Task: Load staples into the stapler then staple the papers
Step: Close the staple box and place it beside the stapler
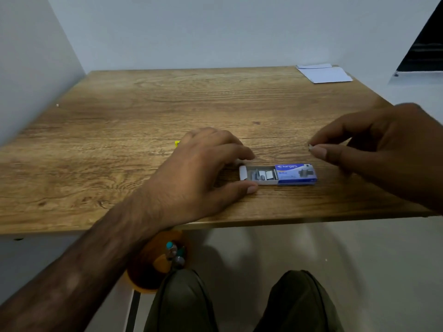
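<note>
The brand name "kangaro" is printed in white letters on the blue sleeve of the staple box (296,174) lying on the wooden table (119,116), while the smaller print beneath it cannot be read.

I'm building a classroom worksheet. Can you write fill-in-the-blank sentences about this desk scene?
The staple box lies on the table, slid ____.
The right hand pinches a small strip of ____.
The papers lie at the table's far ____ corner.
Missing words: open; staples; right.
</note>
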